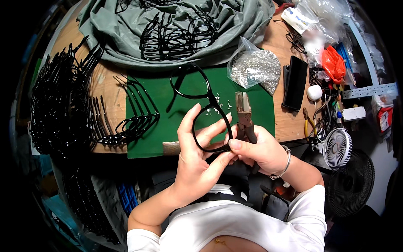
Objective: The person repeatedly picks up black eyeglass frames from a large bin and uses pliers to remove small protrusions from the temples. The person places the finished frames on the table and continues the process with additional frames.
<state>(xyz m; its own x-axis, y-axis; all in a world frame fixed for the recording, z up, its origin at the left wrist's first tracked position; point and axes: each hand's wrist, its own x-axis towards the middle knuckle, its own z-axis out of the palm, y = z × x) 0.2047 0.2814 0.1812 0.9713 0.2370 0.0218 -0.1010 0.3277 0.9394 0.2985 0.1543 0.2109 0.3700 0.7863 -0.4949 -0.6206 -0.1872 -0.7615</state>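
Note:
A black eyeglass frame (213, 100) is held up at a slant over a green mat (145, 92). My left hand (194, 161) is closed on its nearer rim, fingers around and behind the opening. My right hand (265, 152) grips a pair of pliers (244, 113) with the jaws pointing away from me. The thumb of that hand also presses at the frame's near corner, where both hands meet. Small silvery bits (213, 111) lie scattered on the mat beneath the frame. What the fingertips pinch at the corner is too small to make out.
More black frames stand in a row (136, 122) and a tall stack (58, 96) at left. Others lie on grey cloth (113, 50) behind. A bag of metal pieces (256, 67), a black phone-like slab (295, 82), yellow-handled cutters (310, 124) and a small fan (337, 148) are at right.

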